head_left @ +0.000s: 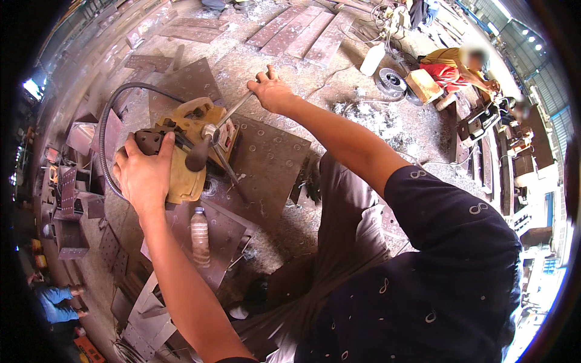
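Left hand point(144, 175) clamped on the body of the yellow drill press point(187, 148) at centre-left on a steel plate point(266, 163), right hand point(272, 94) wrapped round its feed lever point(233, 109) at upper centre; machine looks heavy, rigid, best steadied by body and lever.

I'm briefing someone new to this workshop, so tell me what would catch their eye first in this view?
First, the yellow drilling machine standing on a brown steel plate at centre left, with the left hand gripping its dark rear housing and the right hand on its long metal feed lever. A plastic bottle stands on a plate just below it. At upper right, a seated person works near a wire spool.
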Tool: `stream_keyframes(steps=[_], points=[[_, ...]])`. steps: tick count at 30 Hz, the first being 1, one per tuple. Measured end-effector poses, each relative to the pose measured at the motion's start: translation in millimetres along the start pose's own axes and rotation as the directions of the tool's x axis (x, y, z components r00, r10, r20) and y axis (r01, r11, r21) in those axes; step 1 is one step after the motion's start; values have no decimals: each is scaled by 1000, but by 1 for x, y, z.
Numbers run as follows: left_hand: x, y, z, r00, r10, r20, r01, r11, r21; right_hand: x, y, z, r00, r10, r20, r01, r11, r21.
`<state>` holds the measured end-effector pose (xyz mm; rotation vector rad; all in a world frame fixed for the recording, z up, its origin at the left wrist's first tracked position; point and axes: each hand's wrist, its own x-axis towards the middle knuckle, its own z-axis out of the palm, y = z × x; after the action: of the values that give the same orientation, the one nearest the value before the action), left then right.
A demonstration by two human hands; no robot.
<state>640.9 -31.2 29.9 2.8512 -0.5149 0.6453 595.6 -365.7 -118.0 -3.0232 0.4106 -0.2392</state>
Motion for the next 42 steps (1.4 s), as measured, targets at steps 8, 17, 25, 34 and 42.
stream_keyframes(steps=[8, 17, 25, 34, 42], points=[[6, 1, 7, 999, 44, 3, -43, 997, -62, -5, 22, 3, 997, -17, -71, 15, 999, -37], [-1, -7, 4, 1000, 9, 5, -8, 1000, -28, -3, -4, -12, 995, -25, -100, 25, 1000, -7], [0, -3, 6, 1000, 14, 20, -13, 999, -38, -11, -2, -20, 987, -1, -161, 9, 999, 49], [0, -9, 6, 1000, 10, -13, -11, 999, -30, -1, -57, 7, 766, 512, -388, -278, 809, 518], [-2, -4, 6, 1000, -21, 15, 21, 999, -32, 6, -104, 33, 788, 450, 420, -285, -338, 897]])
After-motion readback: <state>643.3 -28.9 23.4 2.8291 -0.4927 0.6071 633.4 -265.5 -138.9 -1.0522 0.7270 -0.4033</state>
